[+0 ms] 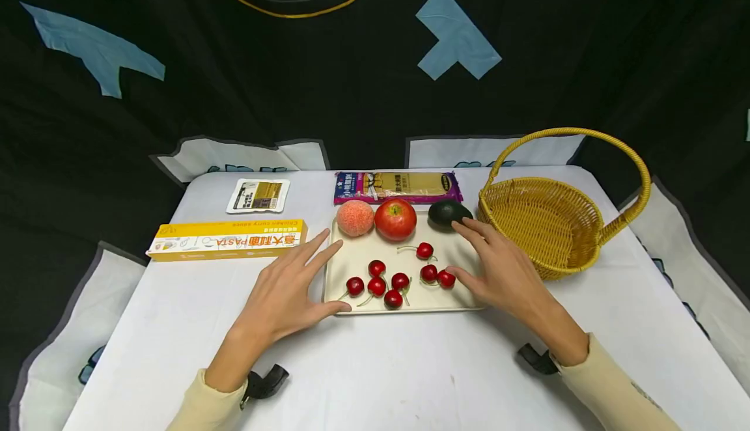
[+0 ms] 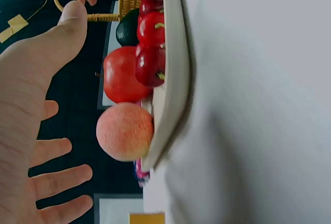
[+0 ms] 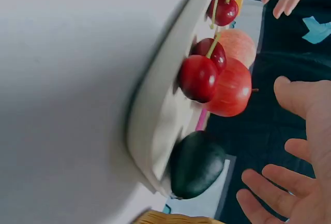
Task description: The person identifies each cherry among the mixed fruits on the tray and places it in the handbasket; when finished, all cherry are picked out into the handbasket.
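Observation:
My left hand [image 1: 286,293], fingers spread, hovers at the left edge of a cream tray [image 1: 346,258]. My right hand [image 1: 505,273] hangs over the tray's right side, its fingers spread and near a dark avocado [image 1: 446,213]. Neither hand holds anything. Along the tray's back lie a peach [image 1: 355,218], a red apple [image 1: 395,220] and the avocado. Several red cherries [image 1: 377,286] with stems are scattered across the front and middle. In the left wrist view the peach [image 2: 125,132] sits nearest the palm; in the right wrist view the avocado [image 3: 196,164] does.
Right of the tray stands a yellow wicker basket [image 1: 541,222] with a tall handle. A purple-edged noodle packet [image 1: 398,186] lies behind the tray. To the left are a yellow pasta box [image 1: 228,240] and a white sachet [image 1: 258,196]. Dark cloth hangs behind the table.

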The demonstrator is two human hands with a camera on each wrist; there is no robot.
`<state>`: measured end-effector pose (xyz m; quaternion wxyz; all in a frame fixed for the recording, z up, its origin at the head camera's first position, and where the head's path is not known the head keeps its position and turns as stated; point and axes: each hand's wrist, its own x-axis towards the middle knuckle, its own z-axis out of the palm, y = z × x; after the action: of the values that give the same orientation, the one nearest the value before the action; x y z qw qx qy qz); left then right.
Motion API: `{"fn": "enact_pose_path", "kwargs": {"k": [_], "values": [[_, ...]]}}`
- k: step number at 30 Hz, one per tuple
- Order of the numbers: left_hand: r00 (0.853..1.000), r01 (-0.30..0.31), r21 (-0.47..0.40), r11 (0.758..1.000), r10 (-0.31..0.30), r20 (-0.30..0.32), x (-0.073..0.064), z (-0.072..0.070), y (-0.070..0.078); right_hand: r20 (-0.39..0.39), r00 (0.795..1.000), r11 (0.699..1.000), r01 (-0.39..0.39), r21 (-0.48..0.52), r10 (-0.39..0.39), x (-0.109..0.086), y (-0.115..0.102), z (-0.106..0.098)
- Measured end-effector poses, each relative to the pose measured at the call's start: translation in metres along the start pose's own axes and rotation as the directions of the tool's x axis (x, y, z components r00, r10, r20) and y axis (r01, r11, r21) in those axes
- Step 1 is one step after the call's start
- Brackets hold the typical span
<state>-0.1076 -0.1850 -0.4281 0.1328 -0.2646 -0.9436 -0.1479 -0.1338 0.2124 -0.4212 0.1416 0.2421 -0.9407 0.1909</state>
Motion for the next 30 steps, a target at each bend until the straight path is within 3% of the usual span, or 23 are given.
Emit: {"fn": "enact_pose_path", "kwargs": {"k": [5,9,17,22,30], "values": [[0.999,0.044,-0.061,0.997,-0.042,0.027,-0.01,0.0,-0.01,-0.015,0.999,0.995,0.045,0.087,-0.044,-0.003,0.006,0.007],[0.998,0.056,-0.09,0.994,-0.053,0.04,-0.016,0.003,-0.014,0.027,0.997,0.986,0.062,0.154,-0.067,-0.007,0.007,0.013],[0.991,0.065,-0.114,0.991,-0.05,0.125,-0.021,0.011,-0.017,0.18,0.978,0.99,0.08,0.118,-0.101,-0.014,0.003,0.019],[0.986,0.068,-0.113,0.991,-0.049,0.162,-0.023,0.014,-0.018,0.192,0.972,0.986,0.109,0.123,-0.132,-0.014,0.002,0.021],[0.987,0.04,-0.09,0.995,-0.025,0.157,-0.025,0.02,-0.02,0.211,0.97,0.984,0.093,0.149,-0.124,-0.015,0.003,0.023]]}}
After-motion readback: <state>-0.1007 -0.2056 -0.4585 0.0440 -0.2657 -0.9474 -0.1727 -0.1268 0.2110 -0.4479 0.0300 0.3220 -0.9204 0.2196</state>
